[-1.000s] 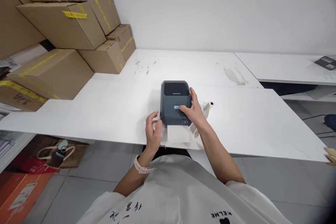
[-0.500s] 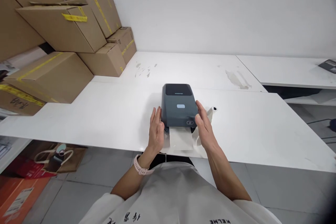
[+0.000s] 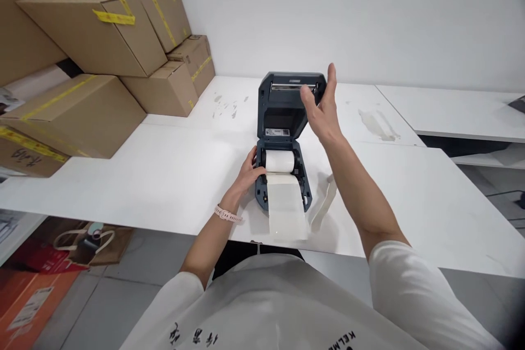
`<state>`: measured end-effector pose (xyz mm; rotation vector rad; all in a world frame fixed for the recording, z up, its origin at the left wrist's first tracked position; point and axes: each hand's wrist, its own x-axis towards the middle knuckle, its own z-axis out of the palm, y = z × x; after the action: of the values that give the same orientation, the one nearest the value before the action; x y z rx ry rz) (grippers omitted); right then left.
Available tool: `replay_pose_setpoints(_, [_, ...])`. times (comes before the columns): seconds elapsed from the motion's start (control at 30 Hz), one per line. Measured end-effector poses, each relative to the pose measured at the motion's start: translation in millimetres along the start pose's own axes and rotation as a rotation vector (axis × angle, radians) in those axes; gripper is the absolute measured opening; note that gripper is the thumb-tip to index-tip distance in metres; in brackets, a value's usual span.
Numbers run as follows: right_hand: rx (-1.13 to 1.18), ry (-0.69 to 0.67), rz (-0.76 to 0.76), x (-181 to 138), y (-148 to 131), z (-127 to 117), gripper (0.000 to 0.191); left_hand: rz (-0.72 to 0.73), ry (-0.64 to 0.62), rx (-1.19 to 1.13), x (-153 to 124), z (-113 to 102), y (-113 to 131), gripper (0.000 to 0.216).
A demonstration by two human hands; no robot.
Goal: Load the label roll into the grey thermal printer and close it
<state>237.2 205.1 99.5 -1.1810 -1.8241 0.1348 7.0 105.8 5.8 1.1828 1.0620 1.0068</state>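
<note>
A dark grey label printer (image 3: 304,175) stands on the white table with its lid (image 3: 283,103) raised, the roller bar showing inside. A white label roll (image 3: 279,162) sits in the base, and a pale paper strip (image 3: 289,205) runs from it over the front. My left hand (image 3: 247,173) grips the base's left side, thumb over the rim. My right hand (image 3: 326,114) is at the lid's right edge, thumb across the inner face and the other fingers outside, partly hidden. Right of the printer lies a loose curled strip (image 3: 324,206).
Stacked cardboard boxes (image 3: 110,38) with yellow tape fill the table's left side. The table (image 3: 197,186) meets a white wall behind. A paper bag (image 3: 117,246) and an orange box (image 3: 30,306) lie below at the left. A side shelf (image 3: 471,115) stands at the right.
The printer's lid has swung from closed to raised, exposing the roll. My right hand has gone up and away from me with the lid; my left hand has shifted further along the base.
</note>
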Motion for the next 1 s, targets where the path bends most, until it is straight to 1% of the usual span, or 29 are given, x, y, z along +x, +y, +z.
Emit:
replay_pose_setpoints(0.1, [-0.024, -0.018, 0.004, 17.3, 11.8, -0.3, 0.100, 0.032, 0.035, 0.065, -3.1, 1.7, 0.4, 0.095])
replay_pose_setpoints(0.17, [-0.041, -0.034, -0.003, 21.7, 6.9, -3.3, 0.099, 0.025, 0.093, 0.178, -5.7, 1.7, 1.7, 0.087])
replay_pose_setpoints(0.27, [-0.165, -0.018, -0.060, 12.2, -18.8, -10.2, 0.092, -0.024, 0.174, 0.391, -10.6, 1.5, 6.3, 0.071])
replay_pose_setpoints(0.33, [-0.269, -0.017, -0.120, -4.3, -41.1, -12.7, 0.079, -0.052, 0.225, 0.521, -13.1, 2.2, 10.1, 0.063])
replay_pose_setpoints(0.37, [-0.302, -0.061, -0.152, -14.1, -51.0, -12.4, 0.069, -0.053, 0.252, 0.574, -13.7, 2.7, 11.6, 0.060])
replay_pose_setpoints(0.4, [-0.319, -0.147, -0.175, -23.9, -59.0, -10.7, 0.059, -0.047, 0.273, 0.614, -13.9, 3.3, 12.7, 0.058])
replay_pose_setpoints(0.43, [-0.327, -0.274, -0.182, -33.0, -64.4, -7.7, 0.051, -0.039, 0.285, 0.636, -13.5, 3.8, 13.3, 0.056])
replay_pose_setpoints(0.47, [-0.334, -0.424, -0.166, -40.6, -67.1, -3.4, 0.046, -0.029, 0.284, 0.637, -12.8, 4.1, 13.5, 0.053])
replay_pose_setpoints(0.5, [-0.349, -0.582, -0.131, -46.5, -67.3, 2.2, 0.046, -0.019, 0.271, 0.622, -11.8, 4.3, 13.2, 0.051])
replay_pose_setpoints(0.57, [-0.398, -0.858, -0.042, -52.7, -62.6, 15.9, 0.058, -0.003, 0.241, 0.583, -9.4, 4.2, 11.9, 0.044])
replay_pose_setpoints(0.6, [-0.420, -0.951, -0.009, -53.2, -59.0, 23.1, 0.066, 0.004, 0.234, 0.572, -8.4, 4.0, 11.1, 0.041])
replay_pose_setpoints(0.67, [-0.451, -1.045, 0.014, -50.5, -52.9, 34.4, 0.075, 0.015, 0.232, 0.560, -7.0, 3.3, 9.3, 0.040])
replay_pose_setpoints(0.73, [-0.427, -1.073, 0.003, -44.9, -49.7, 36.9, 0.078, 0.017, 0.237, 0.533, -6.6, 2.7, 7.8, 0.041])
replay_pose_setpoints(0.8, [-0.305, -1.100, 0.000, -38.9, -48.4, 26.8, 0.077, 0.012, 0.243, 0.497, -6.6, 2.2, 6.6, 0.045])
replay_pose_setpoints(0.87, [-0.083, -1.106, -0.015, -34.9, -45.6, 4.3, 0.077, 0.004, 0.244, 0.477, -6.9, 1.7, 6.0, 0.049])
replay_pose_setpoints(0.9, [0.038, -1.082, -0.023, -34.0, -42.6, -10.3, 0.078, 0.003, 0.242, 0.474, -6.9, 1.4, 5.8, 0.051])
replay_pose_setpoints(0.93, [0.148, -1.036, -0.032, -33.9, -38.2, -26.1, 0.079, 0.004, 0.239, 0.473, -7.0, 1.1, 5.5, 0.053])
replay_pose_setpoints(1.0, [0.313, -0.884, -0.024, -36.1, -25.1, -57.3, 0.082, 0.011, 0.239, 0.469, -6.9, 0.7, 4.6, 0.055])
